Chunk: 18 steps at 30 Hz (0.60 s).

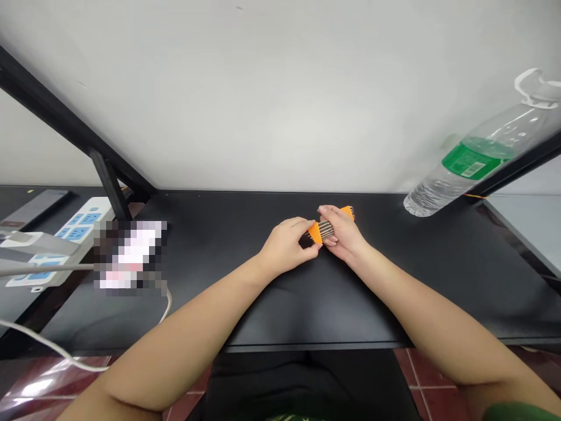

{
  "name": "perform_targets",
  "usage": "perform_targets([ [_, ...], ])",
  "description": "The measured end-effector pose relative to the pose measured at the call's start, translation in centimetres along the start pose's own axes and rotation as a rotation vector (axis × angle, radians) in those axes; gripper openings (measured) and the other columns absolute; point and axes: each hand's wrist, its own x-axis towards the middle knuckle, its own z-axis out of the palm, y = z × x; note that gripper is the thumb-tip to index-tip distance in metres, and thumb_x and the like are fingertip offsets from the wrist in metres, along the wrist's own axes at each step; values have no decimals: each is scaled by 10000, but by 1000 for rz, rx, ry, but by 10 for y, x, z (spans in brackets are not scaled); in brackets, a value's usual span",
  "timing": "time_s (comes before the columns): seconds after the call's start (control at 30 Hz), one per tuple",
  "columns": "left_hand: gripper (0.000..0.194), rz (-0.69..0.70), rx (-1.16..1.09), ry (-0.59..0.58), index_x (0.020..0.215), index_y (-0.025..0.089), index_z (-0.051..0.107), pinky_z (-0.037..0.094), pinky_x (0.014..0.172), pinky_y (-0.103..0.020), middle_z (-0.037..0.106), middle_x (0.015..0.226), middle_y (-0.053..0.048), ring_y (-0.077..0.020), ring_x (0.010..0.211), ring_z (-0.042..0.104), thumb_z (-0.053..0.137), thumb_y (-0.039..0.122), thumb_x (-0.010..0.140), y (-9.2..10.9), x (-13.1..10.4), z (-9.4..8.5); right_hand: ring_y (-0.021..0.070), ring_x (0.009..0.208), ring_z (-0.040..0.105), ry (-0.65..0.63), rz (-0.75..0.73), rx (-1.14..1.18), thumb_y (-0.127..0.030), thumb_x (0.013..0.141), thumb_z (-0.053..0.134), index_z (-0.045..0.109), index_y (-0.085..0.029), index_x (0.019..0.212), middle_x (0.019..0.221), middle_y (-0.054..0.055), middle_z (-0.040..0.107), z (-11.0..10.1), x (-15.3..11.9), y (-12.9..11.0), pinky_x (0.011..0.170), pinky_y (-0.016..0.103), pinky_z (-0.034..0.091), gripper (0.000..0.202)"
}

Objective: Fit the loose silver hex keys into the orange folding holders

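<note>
Rod bundle (326,230): left fingers (310,252) pinching orange piece (315,233), right fingers (329,214) curled around rods.

Pale grey wall (263,93), black table (210,228), red tiled floor (432,374)

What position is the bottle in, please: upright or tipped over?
Upright: the bottle stands with its base on the table and its neck up; the slant is probably lens distortion.
</note>
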Motion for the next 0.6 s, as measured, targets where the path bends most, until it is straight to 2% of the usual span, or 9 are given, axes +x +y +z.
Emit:
perform_targets([
  [0.07, 372, -6, -27, -26, 1168, 192, 688, 598, 868, -373, 749, 1072, -69, -214, 929, 712, 751, 286, 814, -4, 0, -1, 29, 313, 304, -19, -7, 29, -371, 752, 877, 540, -219, 882, 532, -117, 459, -3, 1, -2, 268, 161, 221, 392],
  [0.23, 400, -38, -126, -101, 1181, 195, 693, 598, 811, -330, 739, 1048, -47, -179, 875, 702, 776, 279, 799, -9, 1, -9, 20, 314, 313, -53, -15, 37, -352, 761, 870, 582, -205, 933, 581, -102, 509, -6, 1, 0, 262, 157, 221, 366],
  [0.37, 396, -50, -158, -108, 1177, 205, 697, 593, 793, -307, 733, 1025, -34, -162, 846, 695, 774, 275, 795, -11, 1, -14, 20, 311, 279, -63, -41, 53, -340, 764, 869, 588, -207, 944, 541, -125, 450, -8, 1, -5, 259, 154, 207, 360],
  [0.5, 348, -81, -100, -96, 1127, 206, 702, 576, 822, -314, 725, 998, -27, -166, 857, 690, 767, 254, 789, -18, 0, -18, 22, 325, 236, -7, -73, 38, -321, 755, 865, 585, -208, 902, 502, -139, 382, -16, 5, -13, 268, 154, 191, 336],
  [0.6, 359, -160, -54, 14, 1141, 203, 689, 570, 823, -319, 706, 971, -22, -165, 854, 674, 762, 252, 793, -24, -1, -17, 39, 335, 291, 59, -141, -126, -382, 777, 838, 610, -218, 909, 537, -109, 453, -19, 5, -10, 279, 177, 199, 309],
])
